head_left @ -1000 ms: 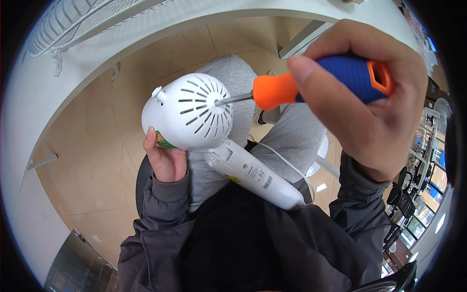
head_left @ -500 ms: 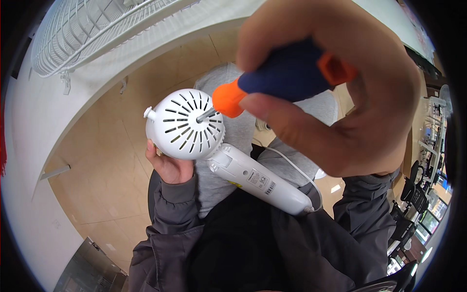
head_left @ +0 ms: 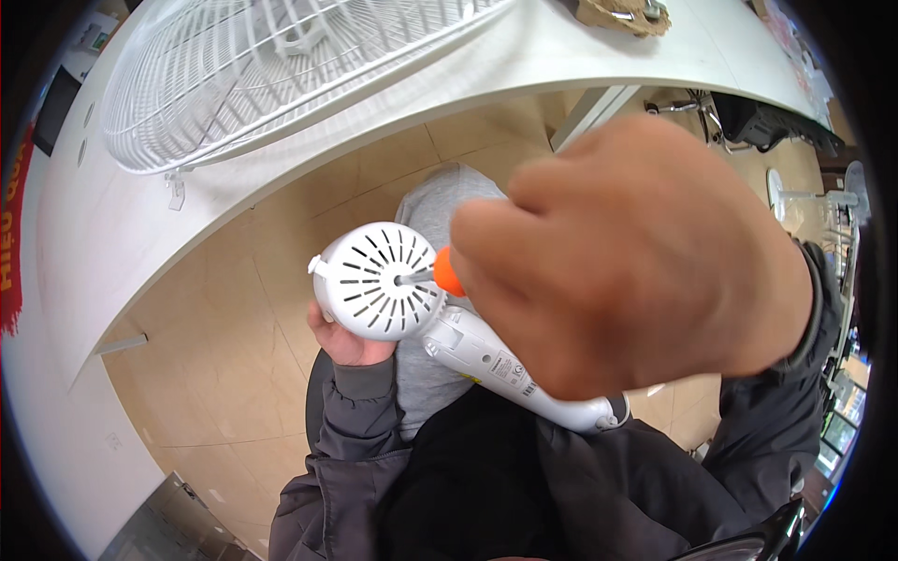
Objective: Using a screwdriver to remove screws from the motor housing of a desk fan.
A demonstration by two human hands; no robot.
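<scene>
My left hand (head_left: pixel 346 338) is wrapped under the round white motor housing (head_left: pixel 365 301) of an appliance, which has radial vent slots and a small side knob. Its long white stem (head_left: pixel 496 369), with labels, lies across my lap. My right hand (head_left: pixel 622 252), large and blurred close to the camera, grips a screwdriver (head_left: pixel 447 271); only its orange collar and metal shaft show, the rest hidden by the hand. The shaft reaches into the hole at the centre of the vents.
A curved white desk (head_left: pixel 168 206) runs around me, bearing a wire fan guard (head_left: pixel 234 103) and a torn brown cardboard piece (head_left: pixel 608 17) with metal items. A red banner (head_left: pixel 11 234) hangs at far left; a black chair (head_left: pixel 739 117) stands beyond the desk, equipment at far right.
My right hand has turned over the screwdriver, its back now upward, covering the blue handle. The housing sits lower and farther right in the picture, and more of the desk shows.
</scene>
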